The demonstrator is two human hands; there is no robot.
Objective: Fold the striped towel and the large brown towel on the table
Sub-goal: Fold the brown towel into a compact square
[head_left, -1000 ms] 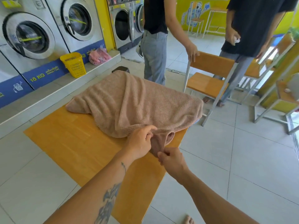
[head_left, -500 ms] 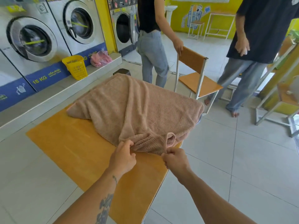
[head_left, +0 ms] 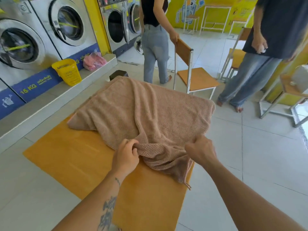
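My left hand [head_left: 125,157] sits just below the middle of the frame, fingers and thumb curled onto the near edge of the large brown towel [head_left: 150,114]. My right hand [head_left: 199,151] is a little to its right, also closed on that edge, its fingers bunching the cloth. I hold it at two spots along one hem so that I can draw the edge taut and find its line. One grip alone would only drag a lump.

The towel covers the far end of the orange table [head_left: 75,157], from the centre of the frame up toward the upper middle. It lies rumpled, with long creases running toward my hands. A tail of it spills over the table's right edge, low and right of centre. That hanging corner is why my right hand is placed so close to the edge, I judge: the weight there would pull the cloth off.

The near part of the table shows bare wood, which gives room to lay the edge flat. I judge the folding of this towel barely begun. I cannot see the striped towel anywhere; it may lie under the brown one.

A chair [head_left: 195,77] stands just beyond the table, upper right of centre.
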